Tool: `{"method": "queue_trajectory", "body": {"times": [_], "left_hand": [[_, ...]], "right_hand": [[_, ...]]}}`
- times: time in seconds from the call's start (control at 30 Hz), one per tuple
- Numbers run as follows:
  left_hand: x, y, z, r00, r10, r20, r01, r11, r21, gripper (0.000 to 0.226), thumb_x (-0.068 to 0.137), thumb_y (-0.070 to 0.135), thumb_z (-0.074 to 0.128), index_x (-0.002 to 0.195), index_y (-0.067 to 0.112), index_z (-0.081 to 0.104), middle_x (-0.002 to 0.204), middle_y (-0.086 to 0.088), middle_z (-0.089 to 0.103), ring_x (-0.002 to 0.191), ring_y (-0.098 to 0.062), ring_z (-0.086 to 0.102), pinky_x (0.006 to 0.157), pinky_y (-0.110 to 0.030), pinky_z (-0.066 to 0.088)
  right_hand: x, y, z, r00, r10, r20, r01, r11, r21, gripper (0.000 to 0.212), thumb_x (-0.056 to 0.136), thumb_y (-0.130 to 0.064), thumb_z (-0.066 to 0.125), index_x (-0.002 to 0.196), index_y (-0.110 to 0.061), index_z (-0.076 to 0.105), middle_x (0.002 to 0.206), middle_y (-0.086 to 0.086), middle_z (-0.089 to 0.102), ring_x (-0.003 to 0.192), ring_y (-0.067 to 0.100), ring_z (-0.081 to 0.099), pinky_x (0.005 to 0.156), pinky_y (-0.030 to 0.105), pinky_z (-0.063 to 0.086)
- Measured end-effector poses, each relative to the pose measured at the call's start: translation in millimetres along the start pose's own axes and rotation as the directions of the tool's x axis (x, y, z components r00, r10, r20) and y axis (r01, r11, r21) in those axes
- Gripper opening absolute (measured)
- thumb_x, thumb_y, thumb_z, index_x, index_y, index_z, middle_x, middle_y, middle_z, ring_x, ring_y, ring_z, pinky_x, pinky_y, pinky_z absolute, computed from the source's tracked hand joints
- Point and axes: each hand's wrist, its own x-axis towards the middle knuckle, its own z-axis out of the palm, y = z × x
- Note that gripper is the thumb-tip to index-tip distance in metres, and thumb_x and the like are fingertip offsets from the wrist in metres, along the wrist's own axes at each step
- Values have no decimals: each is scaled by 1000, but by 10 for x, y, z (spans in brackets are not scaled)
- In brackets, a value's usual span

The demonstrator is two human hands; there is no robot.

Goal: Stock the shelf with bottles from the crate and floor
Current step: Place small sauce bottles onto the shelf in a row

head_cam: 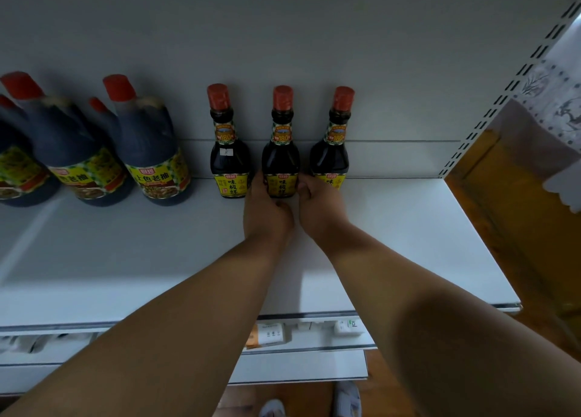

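Standing upright at the back of the white shelf (pixel 408 228), the middle bottle (pixel 280 152) is held with its long axis vertical, red cap up and yellow label facing forward. Its base is grasped from both sides: the left hand (pixel 267 206) is curled round the left of the label, the right hand (pixel 317 202) round the right. Dark glossy contents, a narrow neck and a rounded shoulder are noted. Matching bottles are set just beside it, the left bottle (pixel 229 152) and the right bottle (pixel 331 146), both upright against the grey back panel (pixel 283 39). Larger dark jugs (pixel 151 152) with red caps and moulded handles are ranged further left. A slotted metal upright (pixel 503 96) is seen at the right edge.
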Motion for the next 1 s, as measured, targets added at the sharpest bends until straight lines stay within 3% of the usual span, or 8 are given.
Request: {"method": "queue_trajectory", "body": {"times": [0.07, 0.17, 0.33, 0.4, 0.47, 0.6, 0.87, 1.0], "left_hand": [[21, -16, -20, 1000, 11, 4, -11, 999, 36, 80, 78, -2, 47, 150, 29, 31, 142, -2, 51, 125, -20, 52, 101, -32, 44], [-35, -6, -42, 1000, 30, -7, -29, 999, 36, 77, 77, -3, 47, 149, 23, 33, 141, -4, 51, 126, -21, 51, 104, -33, 43], [-456, 118, -143, 993, 36, -112, -20, 990, 141, 53, 90, 2, 50, 141, 14, 43, 130, -8, 53, 115, -22, 53, 92, -23, 38], [-690, 102, -286, 979, 120, -164, -80, 970, 232, 46, 90, 4, 51, 135, 14, 49, 124, -7, 57, 108, -24, 56, 90, -28, 43], [-966, 15, -491, 950, 247, -191, -164, 915, 369, 43, 86, 2, 54, 128, 11, 55, 116, -10, 61, 100, -28, 59, 85, -38, 50], [-1538, -196, -1037, 951, 218, -221, -58, 823, 565, 39, 87, 6, 58, 126, 14, 58, 118, -7, 60, 108, -26, 56, 88, -37, 47], [-2677, -808, -2490, 909, 129, -395, 164, 762, 626, 29, 90, 16, 58, 119, 19, 59, 112, -2, 62, 101, -24, 58, 80, -36, 49], [-3324, -1332, -3405, 909, 56, -413, 256, 706, 660, 30, 90, 20, 58, 120, 19, 58, 112, -3, 59, 101, -24, 56, 81, -38, 50]], "right_hand": [[-17, -25, -28, 1000, -5, 20, 5, 1000, 5, 23, 96, -15, 49, 111, -10, 65, 96, 7, 66, 89, 26, 58, 72, 34, 45], [-48, -43, -56, 999, -11, 49, 14, 999, -48, 24, 97, -12, 46, 112, -11, 65, 92, 1, 59, 86, 21, 54, 71, 25, 36], [-192, -32, -135, 992, -98, 84, 111, 978, -178, 18, 97, -10, 39, 85, -12, 52, 85, 8, 56, 77, 27, 51, 59, 30, 28], [-290, -44, -162, 977, -158, 142, 187, 957, -222, 20, 101, -18, 37, 93, -12, 54, 97, 13, 59, 83, 30, 54, 60, 31, 29], [-405, -51, -141, 950, -207, 234, 268, 926, -267, 28, 103, -26, 37, 117, -12, 57, 117, 13, 59, 100, 32, 56, 69, 32, 37], [-795, -207, 96, 869, -322, 376, 429, 869, -247, 39, 100, -26, 45, 137, -14, 51, 135, 11, 53, 119, 31, 53, 92, 35, 43], [-2090, -1164, 1026, 588, -580, 564, 744, 662, -94, 35, 97, -29, 51, 127, -13, 55, 126, 10, 56, 113, 29, 55, 94, 42, 47], [-2887, -1578, 1783, 507, -590, 628, 794, 603, -74, 35, 97, -30, 51, 125, -11, 56, 125, 11, 54, 111, 30, 55, 90, 40, 46]]}}
